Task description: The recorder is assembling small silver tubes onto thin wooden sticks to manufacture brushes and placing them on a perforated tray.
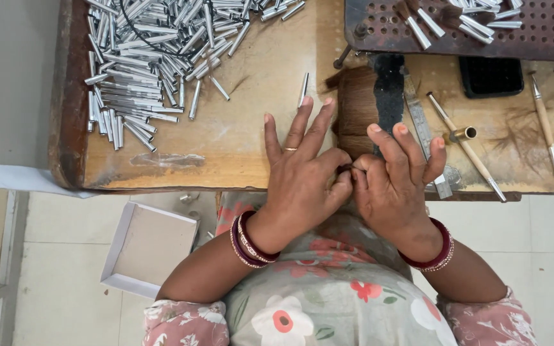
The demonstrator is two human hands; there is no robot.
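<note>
— Where does the camera sit?
— On the person's head, looking steeply down, close above the wooden table (251, 83) edge.
— Any second view?
— Just this one, floor (65, 269) below.

Hair bundle (356, 106): brown, fine strands, flat on the wooden bench (258, 96), just beside a steel ruler (426, 131). Near end pinched between 2 hands' fingertips, small tuft barely visible there.
</note>
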